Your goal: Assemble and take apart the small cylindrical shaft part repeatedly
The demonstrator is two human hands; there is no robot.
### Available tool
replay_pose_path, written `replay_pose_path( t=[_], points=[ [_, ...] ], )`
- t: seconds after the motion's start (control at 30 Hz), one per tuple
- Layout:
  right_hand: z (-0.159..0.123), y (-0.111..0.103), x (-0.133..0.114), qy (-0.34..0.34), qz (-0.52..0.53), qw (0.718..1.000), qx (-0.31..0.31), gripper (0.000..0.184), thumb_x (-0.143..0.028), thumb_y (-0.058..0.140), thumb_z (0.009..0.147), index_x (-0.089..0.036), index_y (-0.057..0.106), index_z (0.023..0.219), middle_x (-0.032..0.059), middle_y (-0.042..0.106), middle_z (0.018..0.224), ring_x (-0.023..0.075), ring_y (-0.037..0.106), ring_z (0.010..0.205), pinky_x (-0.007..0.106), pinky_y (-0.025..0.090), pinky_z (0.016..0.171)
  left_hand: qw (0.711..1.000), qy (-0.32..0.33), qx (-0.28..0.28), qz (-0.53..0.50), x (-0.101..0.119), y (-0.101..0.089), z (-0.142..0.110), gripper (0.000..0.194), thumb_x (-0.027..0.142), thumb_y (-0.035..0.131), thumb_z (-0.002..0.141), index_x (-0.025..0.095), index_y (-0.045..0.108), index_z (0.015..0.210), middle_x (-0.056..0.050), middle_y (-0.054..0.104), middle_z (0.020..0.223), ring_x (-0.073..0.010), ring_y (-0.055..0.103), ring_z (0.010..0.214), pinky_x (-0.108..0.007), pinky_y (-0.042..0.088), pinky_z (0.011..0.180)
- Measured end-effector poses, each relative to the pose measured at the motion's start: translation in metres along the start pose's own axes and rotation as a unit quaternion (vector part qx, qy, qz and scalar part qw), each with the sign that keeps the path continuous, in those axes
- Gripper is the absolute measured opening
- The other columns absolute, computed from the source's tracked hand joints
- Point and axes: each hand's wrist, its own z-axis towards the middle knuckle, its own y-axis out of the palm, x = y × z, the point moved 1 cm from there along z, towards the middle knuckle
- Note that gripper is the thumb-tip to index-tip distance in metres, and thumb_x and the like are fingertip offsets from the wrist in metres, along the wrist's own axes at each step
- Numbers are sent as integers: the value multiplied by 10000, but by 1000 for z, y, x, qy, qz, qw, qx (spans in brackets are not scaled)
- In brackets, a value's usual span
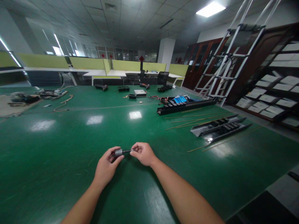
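Observation:
Over the green table (70, 149) my two hands meet at the middle front. My left hand (106, 168) pinches the grey metal end of a small rod-like tool (119, 152). The thin dark shaft of that tool runs right into the closed fingers of my right hand (143, 153). Both hands hold it just above the tabletop. What the tool is exactly I cannot tell.
Black long trays (219, 127) and thin wooden sticks (187, 123) lie at the right. Another black tray with blue parts (181, 102) sits further back. Cables and tools (46, 93) lie at the far left, a small box (140, 92) at the back. A ladder (231, 53) leans right.

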Motion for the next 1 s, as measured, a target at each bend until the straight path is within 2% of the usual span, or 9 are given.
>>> replay_pose_path(
  t=[1.0],
  points=[
    [1, -4, -5, 11, 18, 1000, 14, 169, -261, 699, 696, -134, 657, 798, -29, 522, 581, 75, 397, 475, 200, 292, 450, 999, -14, 1, -42, -2, -1, 2, 513, 416, 734, 738, 172, 569, 1158, -108, 640, 1164, -249, 628, 1082, -425, 474, 1036]
  ],
)
